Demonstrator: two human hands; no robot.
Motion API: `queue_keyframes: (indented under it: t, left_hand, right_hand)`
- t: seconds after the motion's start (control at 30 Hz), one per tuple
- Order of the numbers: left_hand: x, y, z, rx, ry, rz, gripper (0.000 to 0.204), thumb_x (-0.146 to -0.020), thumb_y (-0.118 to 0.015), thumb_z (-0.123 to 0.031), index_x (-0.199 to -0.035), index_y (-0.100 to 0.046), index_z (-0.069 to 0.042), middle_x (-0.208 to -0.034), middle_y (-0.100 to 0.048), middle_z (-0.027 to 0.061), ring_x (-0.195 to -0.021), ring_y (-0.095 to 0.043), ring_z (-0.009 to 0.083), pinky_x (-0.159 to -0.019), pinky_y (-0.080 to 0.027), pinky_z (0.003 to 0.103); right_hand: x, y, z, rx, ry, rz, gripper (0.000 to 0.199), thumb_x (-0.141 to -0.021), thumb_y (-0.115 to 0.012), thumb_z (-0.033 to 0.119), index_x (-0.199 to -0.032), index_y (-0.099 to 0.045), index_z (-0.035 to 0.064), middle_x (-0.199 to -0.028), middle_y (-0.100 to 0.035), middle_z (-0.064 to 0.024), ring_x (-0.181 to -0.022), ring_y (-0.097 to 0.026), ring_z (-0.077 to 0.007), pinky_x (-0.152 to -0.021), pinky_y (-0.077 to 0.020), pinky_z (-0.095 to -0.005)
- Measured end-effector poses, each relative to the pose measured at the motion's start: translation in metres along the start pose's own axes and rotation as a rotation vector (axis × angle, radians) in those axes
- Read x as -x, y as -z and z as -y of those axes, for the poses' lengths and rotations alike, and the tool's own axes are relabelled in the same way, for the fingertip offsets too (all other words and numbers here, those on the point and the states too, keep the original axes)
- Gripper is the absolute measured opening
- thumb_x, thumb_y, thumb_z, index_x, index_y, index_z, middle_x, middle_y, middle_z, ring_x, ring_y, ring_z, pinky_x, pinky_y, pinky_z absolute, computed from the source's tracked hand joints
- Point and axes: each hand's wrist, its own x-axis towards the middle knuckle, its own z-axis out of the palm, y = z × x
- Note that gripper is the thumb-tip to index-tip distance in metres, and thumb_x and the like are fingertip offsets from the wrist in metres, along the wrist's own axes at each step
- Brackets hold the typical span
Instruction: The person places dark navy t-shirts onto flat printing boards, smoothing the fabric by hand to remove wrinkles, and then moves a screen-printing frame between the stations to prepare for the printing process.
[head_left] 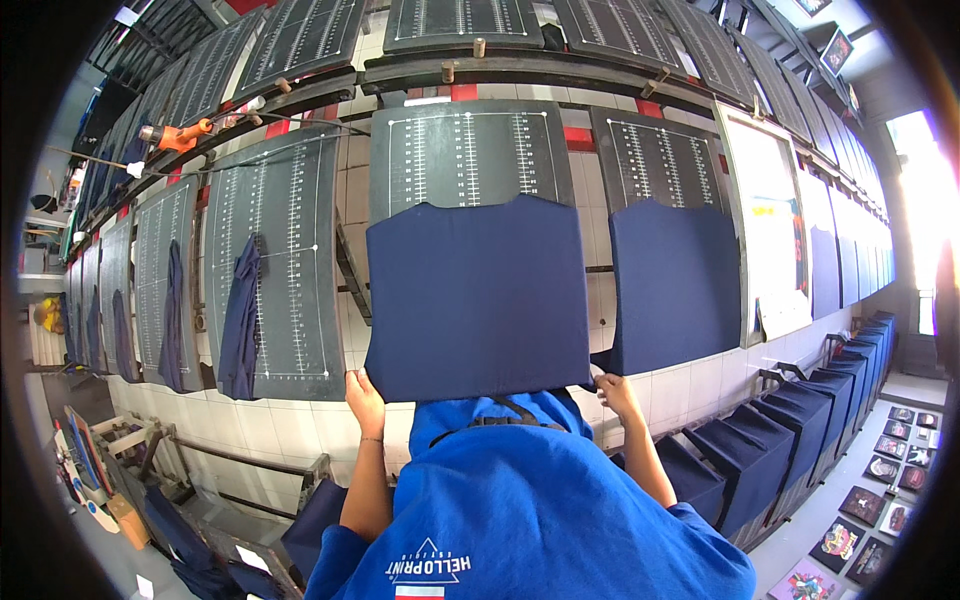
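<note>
A navy T-shirt (478, 300) lies smooth over a dark grey printing board (470, 150) with white ruler marks, which shows bare beyond the shirt's shoulders. At the shirt's near left corner my left hand (366, 406) is closed on the hem, thumb and fingers pinched together. My right hand (618, 394) grips the fabric at the near right corner, its fingers bent. The hem runs fairly straight between both hands, just in front of my body. On the board to the right, a second navy T-shirt (675, 290) is laid flat.
Left of me, a marked board (290, 190) carries a crumpled navy garment (241, 320). An orange heat gun (178, 136) with a cable rests above it. A framed printing screen (768, 230) stands at right. Navy garments (740, 450) hang over supports along the lower right.
</note>
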Motion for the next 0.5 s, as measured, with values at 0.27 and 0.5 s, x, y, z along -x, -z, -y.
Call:
queue_keyframes:
  t: [0.27,0.5]
  left_hand:
    - [-0.013,-0.001,0.025,0.349,0.145,0.327,0.053,-0.111,-0.036,-0.04,-0.109,-0.062,0.005,-0.101,-0.069,0.0167,-0.096,-0.065,0.0289,-0.089,-0.049,0.039]
    - [-0.037,-0.009,-0.005,0.656,0.413,0.657,0.067,-0.11,-0.03,-0.051,-0.127,-0.062,0.005,-0.118,-0.068,0.0119,-0.11,-0.063,0.0195,-0.1,-0.048,0.032]
  right_hand:
    - [0.033,-0.012,0.169,0.467,0.854,-0.473,0.038,-0.09,-0.07,0.023,-0.122,-0.063,0.0031,-0.124,-0.065,-0.02,-0.117,-0.061,-0.0382,-0.099,-0.0484,-0.0461]
    - [-0.015,-0.093,0.294,1.165,1.427,0.022,0.072,-0.096,-0.053,0.058,-0.154,-0.041,0.0159,-0.162,-0.034,-0.0114,-0.152,-0.026,-0.0325,-0.125,-0.0202,-0.0486]
